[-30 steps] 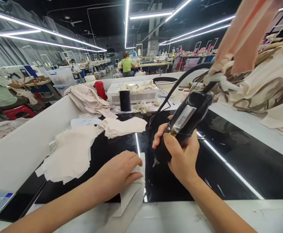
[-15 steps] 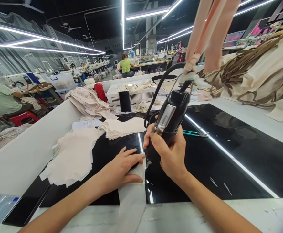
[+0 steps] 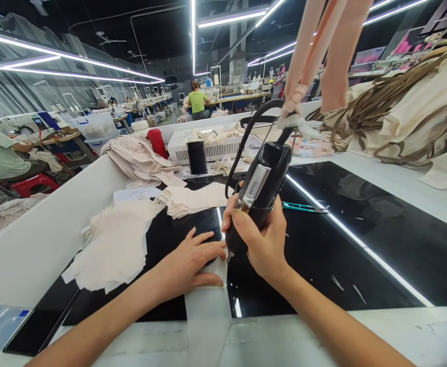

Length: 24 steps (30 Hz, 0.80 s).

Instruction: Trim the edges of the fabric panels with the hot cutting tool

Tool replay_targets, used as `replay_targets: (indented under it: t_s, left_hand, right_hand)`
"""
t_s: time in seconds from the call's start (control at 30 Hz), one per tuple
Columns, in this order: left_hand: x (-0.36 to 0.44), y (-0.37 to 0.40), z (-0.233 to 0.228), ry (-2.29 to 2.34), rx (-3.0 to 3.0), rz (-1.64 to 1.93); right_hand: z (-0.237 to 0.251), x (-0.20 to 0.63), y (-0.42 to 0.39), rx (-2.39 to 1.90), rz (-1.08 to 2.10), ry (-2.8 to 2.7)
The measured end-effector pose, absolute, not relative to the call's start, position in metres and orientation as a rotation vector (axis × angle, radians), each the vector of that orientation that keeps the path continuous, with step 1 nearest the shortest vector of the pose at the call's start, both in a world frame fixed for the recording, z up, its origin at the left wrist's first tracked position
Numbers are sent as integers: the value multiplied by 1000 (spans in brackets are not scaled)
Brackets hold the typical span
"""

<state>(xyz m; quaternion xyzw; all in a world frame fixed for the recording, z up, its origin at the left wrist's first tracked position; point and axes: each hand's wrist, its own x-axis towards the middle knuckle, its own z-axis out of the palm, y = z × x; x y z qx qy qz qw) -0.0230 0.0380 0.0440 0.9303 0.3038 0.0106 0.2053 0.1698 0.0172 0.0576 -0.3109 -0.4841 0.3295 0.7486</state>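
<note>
- At the near edge of the desk (image 3: 323,285), my left hand (image 3: 187,262) lies flat on the pale fabric strip (image 3: 208,300), fingers spread and pressing it to the black surface; the strip runs over the edge toward me.
- Just beside it, my right hand (image 3: 264,239) has its fingers clamped round the black corded tool (image 3: 259,191), whose tip touches the strip's far end by my left fingertips.
- A second ago the tool hung clear of the cloth and the strip lay skewed; now it is straight and the tip is down, so I judge work on it is starting.
- Further out lie teal snips (image 3: 303,207).
- Toward the left edge sit stacks of cut pieces (image 3: 112,244).
</note>
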Motion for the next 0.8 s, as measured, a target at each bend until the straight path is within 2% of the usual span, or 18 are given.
replay_targets:
  t_s: [0.8]
  left_hand:
    - [-24,40,40,799,2546,113]
  right_hand:
    - [61,167,0,-602,775,-1065]
